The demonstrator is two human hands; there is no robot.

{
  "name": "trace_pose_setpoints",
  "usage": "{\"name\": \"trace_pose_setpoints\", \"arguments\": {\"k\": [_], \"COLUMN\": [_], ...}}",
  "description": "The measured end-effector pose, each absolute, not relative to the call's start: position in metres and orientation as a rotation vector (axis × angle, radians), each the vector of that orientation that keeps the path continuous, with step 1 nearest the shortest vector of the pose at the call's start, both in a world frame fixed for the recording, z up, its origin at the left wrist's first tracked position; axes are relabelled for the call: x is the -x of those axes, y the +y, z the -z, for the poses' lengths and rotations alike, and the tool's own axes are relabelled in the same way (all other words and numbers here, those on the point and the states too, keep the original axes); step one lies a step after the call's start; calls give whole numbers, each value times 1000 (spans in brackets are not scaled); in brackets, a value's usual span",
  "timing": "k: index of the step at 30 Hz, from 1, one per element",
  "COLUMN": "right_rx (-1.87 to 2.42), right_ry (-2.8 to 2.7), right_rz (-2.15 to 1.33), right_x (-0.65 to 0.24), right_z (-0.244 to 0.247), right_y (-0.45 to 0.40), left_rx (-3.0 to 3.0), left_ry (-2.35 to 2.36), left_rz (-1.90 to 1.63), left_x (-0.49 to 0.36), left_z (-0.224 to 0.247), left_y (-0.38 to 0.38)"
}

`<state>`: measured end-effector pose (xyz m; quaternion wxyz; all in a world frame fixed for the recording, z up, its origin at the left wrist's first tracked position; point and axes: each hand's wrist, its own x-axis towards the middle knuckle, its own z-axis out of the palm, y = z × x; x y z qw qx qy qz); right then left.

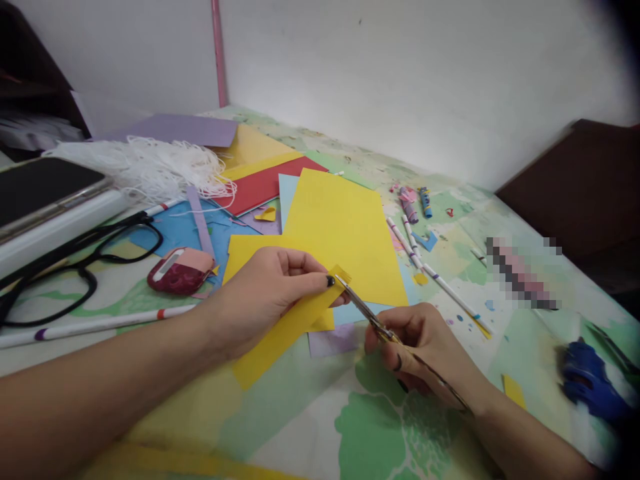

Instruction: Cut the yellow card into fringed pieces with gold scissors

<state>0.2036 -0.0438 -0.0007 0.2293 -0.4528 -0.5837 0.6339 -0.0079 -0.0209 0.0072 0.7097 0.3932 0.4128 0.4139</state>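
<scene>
1. Grips first: left hand [260,293] pinched firmly shut on a yellow strip [280,347], at the near-left of our landmark, the big yellow sheet [345,227]; right hand [430,353] curled closed round the scissors' handles, off the sheet's near-right corner.
2. Sweeping from the left: black glasses [84,268], well left of the sheet, then an earbud case [180,272], nearer to it. Crowded flank, that.
3. Now the strip! It slants along the sheet's near-left side, long axis from near left to far right, its upper end in front of the sheet's near part. Left hand is the nearer one, right on it.
4. Table [310,420] next, printed pattern showing on the near side of the sheet, between the arms: the roomiest stretch, I'd judge.
5. Scissors [380,327], and here's the key relation: they slant across the strip's line, tips at its upper end, just beside the left thumb. Tight margin! Blades look nearly together; whether they bite, can't tell.
6. Right of the sheet, white sticks [453,293] fence that edge; farther right, a blurred blue object [593,380].
</scene>
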Motion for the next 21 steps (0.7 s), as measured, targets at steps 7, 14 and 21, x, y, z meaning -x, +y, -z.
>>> {"name": "trace_pose_setpoints", "arguments": {"k": [7,14,21], "right_rx": [1280,1368,1355], "right_ry": [-1613,-1600,-1601], "right_rz": [-1723,-1708,-1711], "right_x": [-202,-199,-199], "right_z": [0,-1,0], "right_y": [-43,-42,-42], "left_rx": [-870,-873,-886], "left_ry": [909,923,893], "left_rz": [-924,-912,-927], "left_x": [8,8,9], "left_z": [-7,-8,-6], "left_y": [-20,-21,-21]}}
